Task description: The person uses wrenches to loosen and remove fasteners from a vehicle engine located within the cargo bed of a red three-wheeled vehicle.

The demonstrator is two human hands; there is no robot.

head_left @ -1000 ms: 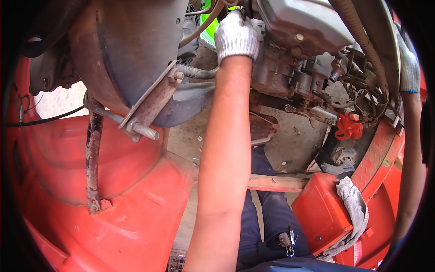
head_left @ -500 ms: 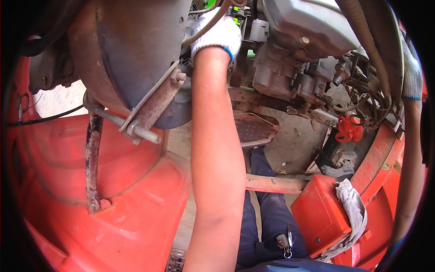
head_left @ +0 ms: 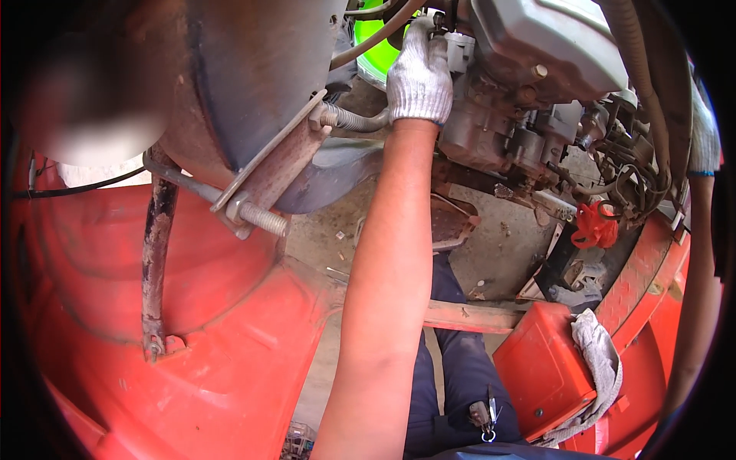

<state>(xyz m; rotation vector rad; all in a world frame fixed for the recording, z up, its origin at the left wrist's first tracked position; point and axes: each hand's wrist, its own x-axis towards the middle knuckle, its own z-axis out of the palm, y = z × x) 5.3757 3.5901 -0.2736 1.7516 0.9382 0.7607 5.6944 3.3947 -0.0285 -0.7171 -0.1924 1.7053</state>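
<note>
Red fender point(head_left: 207, 307) spreads below-left of gloved L hand point(head_left: 419, 77); grey engine point(head_left: 544, 46), betw. hands, sits just beside L; dark panel point(head_left: 676, 100) borders gloved R hand point(head_left: 704, 130). Grips partly hidden, can't tell if pinching. Dark fitting point(head_left: 438, 21) at L fingertips.

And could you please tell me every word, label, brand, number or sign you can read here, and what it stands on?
None can be read: no lettering shows on the grey engine cover, the red box or the gloved left hand.
Any marks on the key ring are too small to read.
</note>
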